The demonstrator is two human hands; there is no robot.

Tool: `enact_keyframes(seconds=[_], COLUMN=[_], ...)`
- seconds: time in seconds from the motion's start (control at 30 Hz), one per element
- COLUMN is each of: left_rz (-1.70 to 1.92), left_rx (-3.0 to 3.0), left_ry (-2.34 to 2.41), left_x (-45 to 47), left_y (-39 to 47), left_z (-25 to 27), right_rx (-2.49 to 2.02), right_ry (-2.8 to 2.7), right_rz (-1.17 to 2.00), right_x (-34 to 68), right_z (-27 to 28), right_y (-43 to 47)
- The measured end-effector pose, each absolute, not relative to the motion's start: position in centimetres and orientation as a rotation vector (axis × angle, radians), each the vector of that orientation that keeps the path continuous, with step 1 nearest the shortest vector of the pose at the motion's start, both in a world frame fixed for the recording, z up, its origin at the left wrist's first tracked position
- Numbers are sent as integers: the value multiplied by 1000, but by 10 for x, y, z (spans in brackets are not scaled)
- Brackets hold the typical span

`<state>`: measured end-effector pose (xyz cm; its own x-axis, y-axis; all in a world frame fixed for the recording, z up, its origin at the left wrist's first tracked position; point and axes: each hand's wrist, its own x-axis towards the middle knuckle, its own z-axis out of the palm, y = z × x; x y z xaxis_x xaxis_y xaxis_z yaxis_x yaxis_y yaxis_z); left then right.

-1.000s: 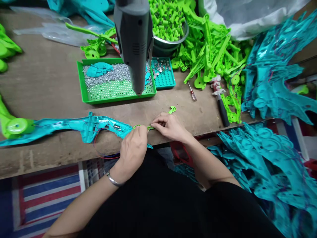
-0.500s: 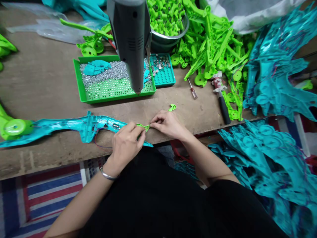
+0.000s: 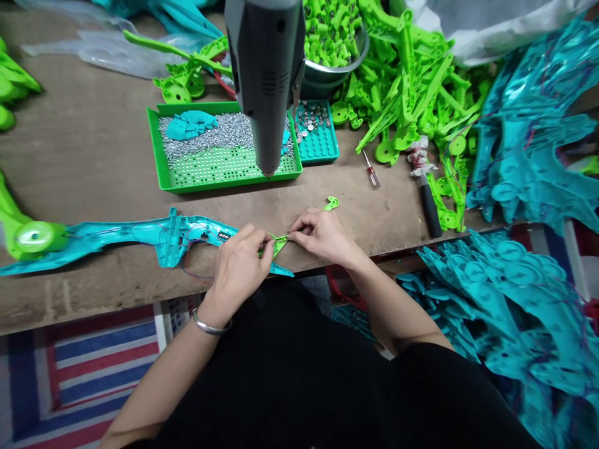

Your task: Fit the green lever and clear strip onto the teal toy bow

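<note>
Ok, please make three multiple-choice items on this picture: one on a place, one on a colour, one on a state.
1. Where is the small screwdriver?
A. on the bench, right of the teal tray
B. inside the green tray
C. in the left hand

2. What colour is the small piece that both hands pinch?
A. red
B. bright green
C. white

3. How is the hanging power tool?
A. held by the right hand
B. lying on the bench
C. untouched above the green tray

Answers:
1 A, it lies on bare wood beside the teal tray.
2 B, green shows between the fingertips.
3 C, both hands are low, at the bench edge.
</note>
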<state>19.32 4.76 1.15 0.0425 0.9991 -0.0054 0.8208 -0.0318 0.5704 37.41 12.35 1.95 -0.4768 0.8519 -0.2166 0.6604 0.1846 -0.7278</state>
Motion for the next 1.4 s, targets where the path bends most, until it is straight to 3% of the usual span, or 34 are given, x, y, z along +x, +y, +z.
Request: enact_keyframes(seconds=[0.23, 0.47, 1.0, 1.4], left_rz=[499, 192, 70, 612], left_rx=[1943, 2198, 2425, 2501], left_ry=[1903, 1940, 1786, 1831], left_x=[199, 203, 189, 171], left_y=[47, 46, 31, 23], left_z=[16, 24, 27, 16], right_rx=[-1435, -1443, -1297, -1250], right_ry=[-2221, -2285, -2305, -2495], right_rz=[1169, 1144, 1079, 985], right_x=[374, 372, 357, 356], right_z=[17, 22, 16, 15], right_y=[125, 124, 110, 104])
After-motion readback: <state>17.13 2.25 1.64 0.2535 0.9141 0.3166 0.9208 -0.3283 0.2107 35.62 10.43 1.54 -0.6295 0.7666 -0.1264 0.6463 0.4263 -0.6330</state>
